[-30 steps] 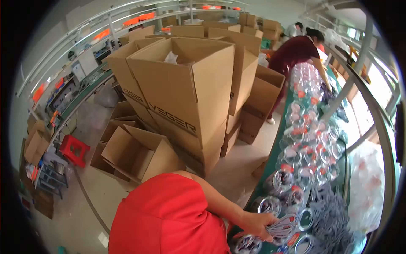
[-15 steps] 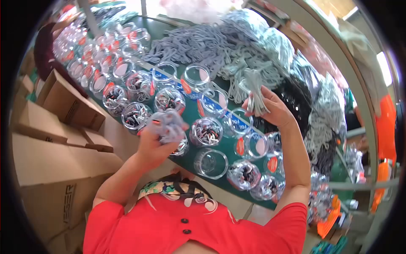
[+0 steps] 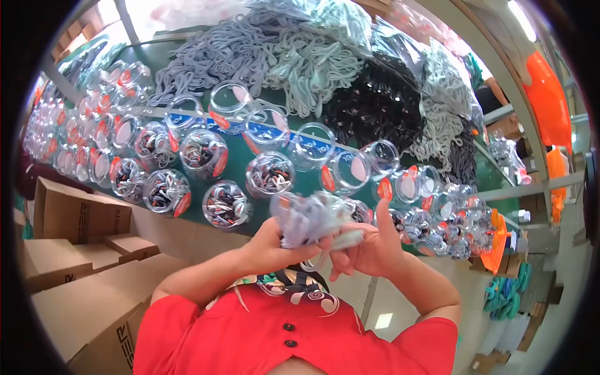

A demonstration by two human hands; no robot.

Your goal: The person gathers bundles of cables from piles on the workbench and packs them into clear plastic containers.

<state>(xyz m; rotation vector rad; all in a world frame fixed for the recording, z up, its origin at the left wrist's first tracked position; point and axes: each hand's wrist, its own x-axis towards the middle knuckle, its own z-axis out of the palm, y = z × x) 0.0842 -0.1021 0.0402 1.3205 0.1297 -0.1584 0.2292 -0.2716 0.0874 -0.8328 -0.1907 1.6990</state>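
Observation:
My left hand (image 3: 275, 244) is wrapped round a bundle of grey cables (image 3: 303, 219), blurred by motion, in front of my chest. Close beside it, my right hand (image 3: 369, 247) has its thumb raised and its other fingers curled at a few pale green cables (image 3: 347, 239) that touch the bundle. Beyond the hands stand clear jars filled with mixed cables (image 3: 270, 174) and clear jars without cables (image 3: 312, 147). Heaps of grey-blue cables (image 3: 219, 56), pale green cables (image 3: 312, 69) and black cables (image 3: 378, 103) lie behind the jars.
Jars line the green table (image 3: 244, 140) to both sides. Cardboard boxes (image 3: 81, 215) stand at the left, near a partly visible person in dark red (image 3: 42, 178). An orange object (image 3: 494, 244) hangs at the table's right end. A metal frame (image 3: 500, 56) curves overhead at the right.
The view has turned toward the table and shifted right. My right hand has come down from the cable heaps with pale cables and now meets the bundle in my left hand.

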